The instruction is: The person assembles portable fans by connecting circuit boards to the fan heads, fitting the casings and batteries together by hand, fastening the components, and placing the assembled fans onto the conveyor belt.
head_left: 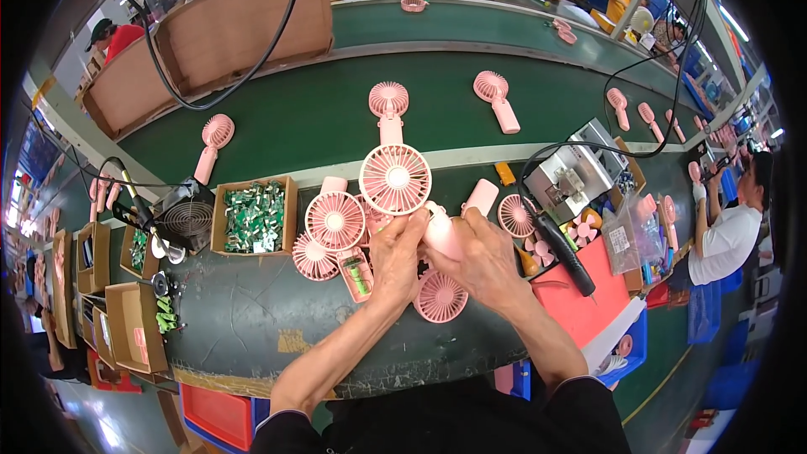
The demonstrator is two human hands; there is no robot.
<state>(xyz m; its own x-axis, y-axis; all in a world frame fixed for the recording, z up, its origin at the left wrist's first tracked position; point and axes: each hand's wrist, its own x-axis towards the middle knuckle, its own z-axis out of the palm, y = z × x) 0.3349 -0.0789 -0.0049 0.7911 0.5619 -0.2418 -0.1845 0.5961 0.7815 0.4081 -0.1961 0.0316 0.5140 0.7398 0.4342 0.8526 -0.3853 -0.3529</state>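
Both my hands are closed round a pink handheld fan above the bench. Its pale pink handle (443,234) shows between my left hand (397,259) and my right hand (483,262). The round fan head (395,179) rises just beyond my left fingers; its join to the handle is hidden. Beside my left hand lie other pink fan heads (334,220) and an opened handle (356,276) showing a green part inside. Partly under my hands rests a pink fan grille (441,296). Near my right fingers are a loose pink handle piece (481,197) and another grille (515,216).
A cardboard box of green circuit boards (254,217) stands left, near a soldering iron (134,193). To the right are a black electric screwdriver (565,254), a metal fixture (572,181) and a red mat (586,290). Fans lie along the green conveyor (311,118); co-workers sit beyond.
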